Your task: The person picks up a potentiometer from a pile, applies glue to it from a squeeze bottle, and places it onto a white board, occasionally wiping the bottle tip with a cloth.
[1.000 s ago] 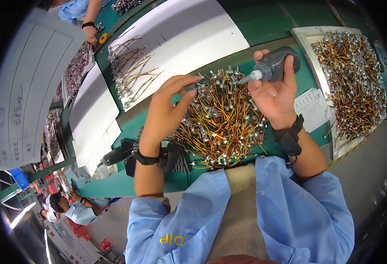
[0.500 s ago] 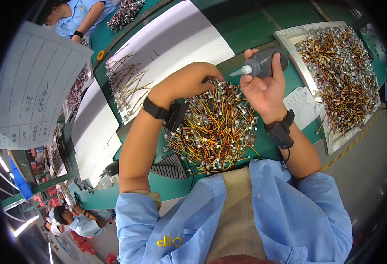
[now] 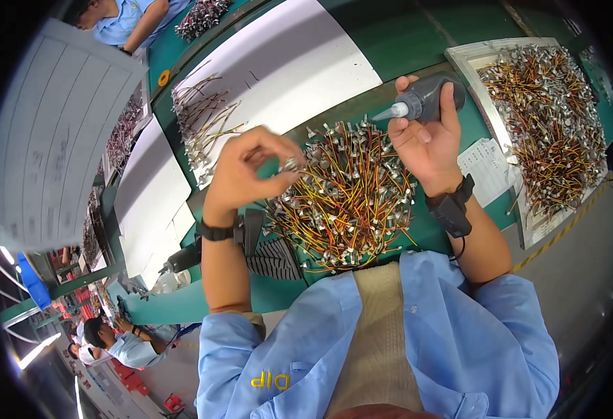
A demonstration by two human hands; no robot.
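Note:
My right hand (image 3: 428, 150) is wrapped round a dark grey squeeze bottle (image 3: 433, 100) with a pale pointed nozzle, tipped on its side so that the nozzle aims left over the heap. At the left edge of the wire heap (image 3: 352, 199), my left hand (image 3: 240, 174) pinches a small wired connector (image 3: 291, 165) between thumb and fingertips. Only its whitish, metallic end shows clearly. The heap holds many short yellow, red and black leads with pale ends, lying on the green table before me. Each wrist wears a black strap with a device.
A white board (image 3: 292, 63) carries a row of wired parts (image 3: 205, 115) along its left side. To the right, a pale tray (image 3: 491, 115) is piled with similar leads beside a paper slip (image 3: 488, 166). A hanging sheet (image 3: 55, 133) fills the upper left. Other people sit farther left.
My left hand has drawn back from the heap's far edge, toward me and to the left, with a connector now showing in its pinch. The right hand still holds the bottle.

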